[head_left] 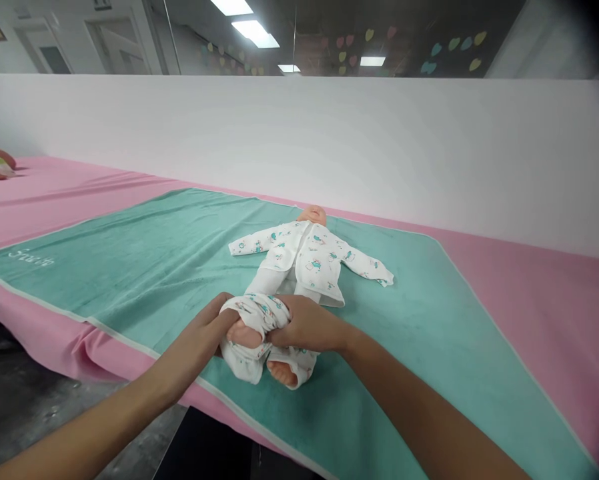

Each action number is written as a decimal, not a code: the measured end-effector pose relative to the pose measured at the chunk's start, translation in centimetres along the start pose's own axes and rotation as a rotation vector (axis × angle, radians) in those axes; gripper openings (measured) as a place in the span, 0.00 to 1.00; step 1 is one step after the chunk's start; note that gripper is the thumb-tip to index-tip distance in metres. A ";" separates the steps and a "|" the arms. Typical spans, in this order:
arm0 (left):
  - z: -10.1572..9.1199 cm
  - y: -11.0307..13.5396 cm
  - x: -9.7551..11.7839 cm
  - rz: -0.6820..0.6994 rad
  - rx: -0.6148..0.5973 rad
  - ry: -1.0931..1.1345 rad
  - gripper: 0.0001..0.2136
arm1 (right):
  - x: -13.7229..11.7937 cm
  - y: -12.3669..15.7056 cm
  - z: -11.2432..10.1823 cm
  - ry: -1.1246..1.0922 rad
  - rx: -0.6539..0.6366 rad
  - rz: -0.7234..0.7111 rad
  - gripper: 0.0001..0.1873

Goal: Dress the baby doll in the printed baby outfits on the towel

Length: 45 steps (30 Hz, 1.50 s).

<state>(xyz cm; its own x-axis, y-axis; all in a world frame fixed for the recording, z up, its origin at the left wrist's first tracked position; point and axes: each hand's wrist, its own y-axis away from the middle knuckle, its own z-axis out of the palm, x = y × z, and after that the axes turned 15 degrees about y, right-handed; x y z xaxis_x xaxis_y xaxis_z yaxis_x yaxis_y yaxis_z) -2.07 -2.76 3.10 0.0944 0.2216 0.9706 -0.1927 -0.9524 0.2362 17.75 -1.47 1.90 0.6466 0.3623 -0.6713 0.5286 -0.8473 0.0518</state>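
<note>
Evidently, left hand point(204, 333) and right hand point(307, 325) clench the bunched trousers point(259, 310) mid-frame. Gathered short, they leave the doll's feet point(281, 373) bare.

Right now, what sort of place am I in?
Probably an infant-care training room: a baby doll in printed clothes lies on a teal towel over a pink-covered table, with paper hearts on the wall.
</note>
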 end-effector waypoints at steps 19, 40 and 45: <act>-2.8 -1.0 -1.3 0.150 -0.286 -0.239 0.21 | 0.6 -0.5 0.9 -0.062 0.105 0.021 0.11; -4.5 -6.6 0.6 0.037 -0.487 0.186 0.14 | 0.9 -0.2 0.4 -0.382 0.172 0.047 0.17; -2.1 -10.0 2.1 0.233 -0.409 0.015 0.16 | 2.0 -0.2 -0.7 -0.417 0.265 0.099 0.21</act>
<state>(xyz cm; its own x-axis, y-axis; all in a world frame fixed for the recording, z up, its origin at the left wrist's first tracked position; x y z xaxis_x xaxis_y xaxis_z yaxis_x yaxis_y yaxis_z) -1.99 7.68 2.92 -0.0110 0.0176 0.9998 -0.5763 -0.8172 0.0081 19.34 -0.26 1.08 0.3830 0.1346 -0.9139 0.2824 -0.9590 -0.0229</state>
